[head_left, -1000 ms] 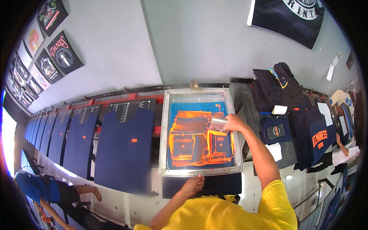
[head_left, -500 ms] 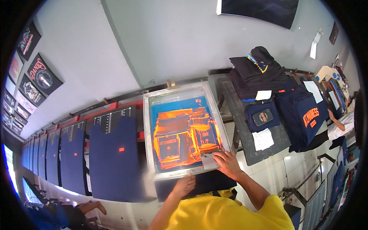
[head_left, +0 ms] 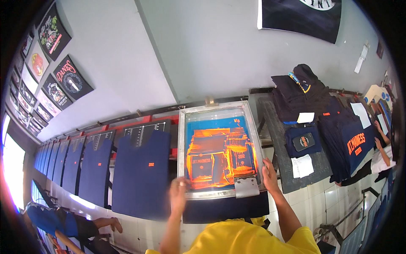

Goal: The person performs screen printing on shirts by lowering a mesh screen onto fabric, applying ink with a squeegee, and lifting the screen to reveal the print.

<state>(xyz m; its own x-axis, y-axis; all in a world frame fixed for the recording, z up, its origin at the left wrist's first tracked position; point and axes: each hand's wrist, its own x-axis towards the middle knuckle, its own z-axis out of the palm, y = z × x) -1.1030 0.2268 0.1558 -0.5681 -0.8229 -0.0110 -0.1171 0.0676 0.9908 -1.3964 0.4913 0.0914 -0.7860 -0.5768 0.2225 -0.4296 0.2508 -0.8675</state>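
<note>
Screen frame point(head_left: 216, 149): rigid, light, ink-slick mesh; right hand point(head_left: 269, 174) grips its right rail, left hand point(head_left: 179, 195), blurred, grip unclear, at near-left corner.

The printing screen point(head_left: 218, 152) has a pale silver frame around a bright blue mesh smeared with vivid orange ink (the design shows through as darker navy blocks), and a grey squeegee point(head_left: 246, 187) lies at its near edge. Navy garments point(head_left: 141, 173) lie along the worktop, the nearest with a small orange mark, on pallets with red edges and white scale markings. The stacked shirts point(head_left: 353, 146) at the right end are navy with orange lettering.
</note>
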